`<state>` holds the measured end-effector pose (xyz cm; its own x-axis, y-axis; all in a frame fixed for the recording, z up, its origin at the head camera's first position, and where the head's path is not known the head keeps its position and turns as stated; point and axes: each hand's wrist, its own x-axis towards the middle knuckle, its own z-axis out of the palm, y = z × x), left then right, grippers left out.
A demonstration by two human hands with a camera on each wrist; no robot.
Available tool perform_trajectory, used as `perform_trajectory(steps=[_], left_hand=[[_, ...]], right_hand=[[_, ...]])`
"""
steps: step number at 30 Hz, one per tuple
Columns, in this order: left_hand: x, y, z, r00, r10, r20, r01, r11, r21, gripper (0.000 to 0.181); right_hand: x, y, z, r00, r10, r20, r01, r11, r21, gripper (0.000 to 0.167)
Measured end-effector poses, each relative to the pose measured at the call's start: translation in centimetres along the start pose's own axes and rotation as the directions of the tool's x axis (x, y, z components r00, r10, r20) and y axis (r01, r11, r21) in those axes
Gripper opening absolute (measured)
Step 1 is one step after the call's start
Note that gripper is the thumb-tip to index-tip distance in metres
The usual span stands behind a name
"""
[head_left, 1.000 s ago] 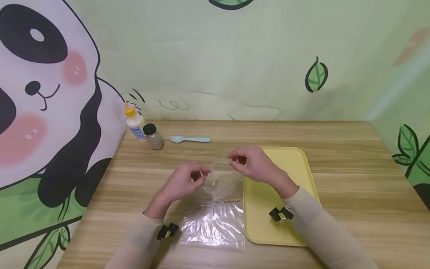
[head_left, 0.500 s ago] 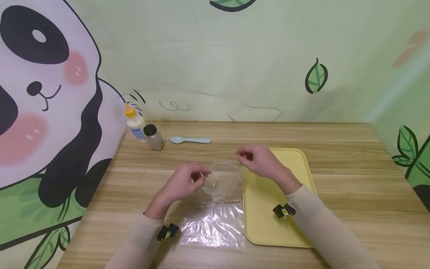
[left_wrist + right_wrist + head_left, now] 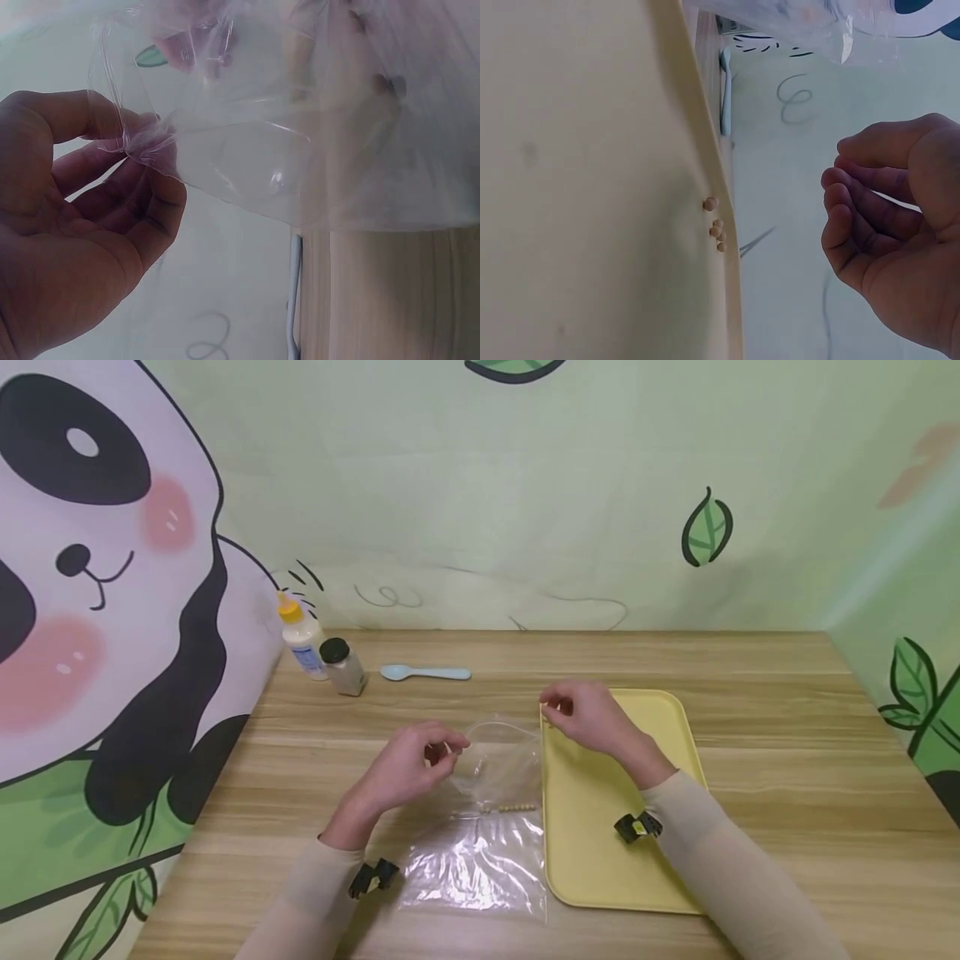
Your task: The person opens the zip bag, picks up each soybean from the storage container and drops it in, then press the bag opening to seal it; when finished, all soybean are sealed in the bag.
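My left hand (image 3: 408, 768) pinches the rim of a clear plastic bag (image 3: 476, 868) between thumb and fingers; the left wrist view shows the film (image 3: 247, 165) stretching away from the fingertips. The bag's mouth is spread, and a row of small tan beads (image 3: 517, 808) lies inside it. Over the far left corner of a yellow tray (image 3: 615, 868) hovers my right hand (image 3: 588, 714), its fingers loosely curled, with nothing visible between them. Several round beads (image 3: 715, 231) rest on the tray by its rim, below that hand.
A white glue bottle (image 3: 302, 639) with a yellow cap stands at the back left beside a black-lidded jar (image 3: 345, 670). Right of them lies a light blue spoon (image 3: 425, 673). The wooden table (image 3: 787, 760) ends at a painted wall.
My right hand has left the bag's mouth and moved right over the tray. Beads now show on the tray beneath it. The left hand keeps its hold on the bag.
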<state>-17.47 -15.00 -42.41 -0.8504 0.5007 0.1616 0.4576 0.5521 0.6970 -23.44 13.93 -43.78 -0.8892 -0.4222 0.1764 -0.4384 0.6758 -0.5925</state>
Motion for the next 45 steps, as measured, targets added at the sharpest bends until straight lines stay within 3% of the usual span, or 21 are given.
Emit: perform_trajectory(steps=[20, 31, 39, 45], left_hand=[[0.0, -0.3, 0.1, 1.0, 0.0, -0.005, 0.0, 1.0, -0.008, 0.021], [0.0, -0.2, 0.0, 1.0, -0.003, -0.003, 0.003, 1.0, -0.003, 0.022], [0.0, -0.1, 0.0, 1.0, -0.007, 0.0, 0.007, 1.0, -0.004, 0.023], [-0.1, 0.0, 0.1, 1.0, -0.005, -0.003, 0.005, 1.0, -0.001, 0.022]], right_hand=[[0.5, 2.3, 1.3, 1.0, -0.005, -0.018, 0.005, 1.0, -0.017, 0.018], [0.7, 2.9, 1.6, 0.999, 0.027, 0.035, -0.025, 0.998, -0.057, 0.017], [1.0, 3.3, 1.8, 0.99, 0.081, 0.118, -0.067, 0.991, -0.114, 0.015], [1.2, 3.5, 2.0, 0.989, 0.049, 0.139, -0.028, 0.989, -0.145, 0.008]])
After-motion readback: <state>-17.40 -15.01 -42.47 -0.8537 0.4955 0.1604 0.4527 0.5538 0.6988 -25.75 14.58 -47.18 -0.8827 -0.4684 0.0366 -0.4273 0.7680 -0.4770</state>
